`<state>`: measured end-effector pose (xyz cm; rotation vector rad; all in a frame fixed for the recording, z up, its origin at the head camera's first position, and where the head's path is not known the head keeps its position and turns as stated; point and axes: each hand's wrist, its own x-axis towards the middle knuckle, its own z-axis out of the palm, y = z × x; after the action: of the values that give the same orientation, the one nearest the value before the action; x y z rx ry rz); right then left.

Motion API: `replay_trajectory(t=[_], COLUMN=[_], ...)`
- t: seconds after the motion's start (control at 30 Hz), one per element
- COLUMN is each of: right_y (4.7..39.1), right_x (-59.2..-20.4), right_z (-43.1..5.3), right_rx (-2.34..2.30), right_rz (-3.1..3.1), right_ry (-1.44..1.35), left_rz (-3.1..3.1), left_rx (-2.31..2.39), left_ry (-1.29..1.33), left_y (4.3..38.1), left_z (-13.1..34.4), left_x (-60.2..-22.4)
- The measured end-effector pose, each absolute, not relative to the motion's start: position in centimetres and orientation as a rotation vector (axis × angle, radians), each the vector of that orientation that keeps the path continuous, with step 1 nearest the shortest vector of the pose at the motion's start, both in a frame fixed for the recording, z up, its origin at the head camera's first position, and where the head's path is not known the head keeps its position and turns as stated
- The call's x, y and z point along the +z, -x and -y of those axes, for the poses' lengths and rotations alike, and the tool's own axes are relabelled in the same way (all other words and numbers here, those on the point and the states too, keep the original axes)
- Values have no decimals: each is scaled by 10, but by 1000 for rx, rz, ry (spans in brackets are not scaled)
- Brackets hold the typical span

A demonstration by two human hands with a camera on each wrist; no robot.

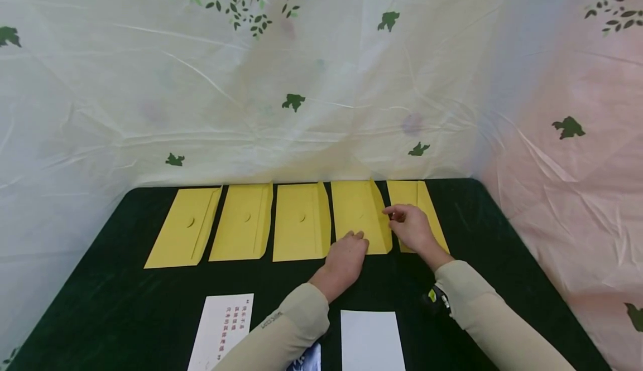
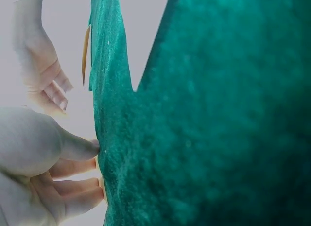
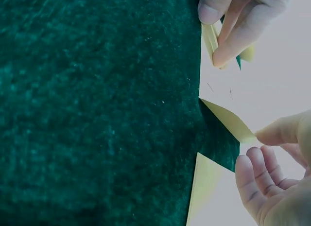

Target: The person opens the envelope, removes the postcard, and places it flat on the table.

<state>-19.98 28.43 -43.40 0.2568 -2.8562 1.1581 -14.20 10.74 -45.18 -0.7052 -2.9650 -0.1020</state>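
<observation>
Several yellow envelopes lie side by side along the far part of a dark green cloth-covered table. My left hand [image 1: 346,259] is at the near edge of one envelope [image 1: 351,206], second from the right; in the right wrist view, its thumb and fingers pinch a yellow fold [image 3: 210,41] at that edge. Beside the same envelope's raised right flap [image 1: 380,212] is my right hand [image 1: 413,229]. Seen from the right wrist, the thumb touches the flap's edge [image 3: 233,124], while the other fingers are loosely bent below it. Part of the rightmost envelope [image 1: 406,192] is hidden by my right hand.
Nearer me lie a white sheet with red characters [image 1: 226,321], a blank white sheet [image 1: 373,337] and a blue-and-white printed piece [image 1: 308,359], partly hidden by my left sleeve. A pale curtain with green leaf prints [image 1: 301,70] hangs behind the table [image 1: 100,315].
</observation>
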Motion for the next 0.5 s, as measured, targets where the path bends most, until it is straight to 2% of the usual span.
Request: replay_trajectory(t=[0.2, 0.5], right_y=[202, 208], right_x=[-430, -422], right_z=[-285, -283], right_rx=[1219, 1957], right_rz=[2925, 2773], right_ry=[-106, 287], left_rz=[2959, 2986], left_rx=[-105, -123], left_ry=[704, 699], left_y=[142, 142], left_z=[-107, -107], left_x=[-453, -451])
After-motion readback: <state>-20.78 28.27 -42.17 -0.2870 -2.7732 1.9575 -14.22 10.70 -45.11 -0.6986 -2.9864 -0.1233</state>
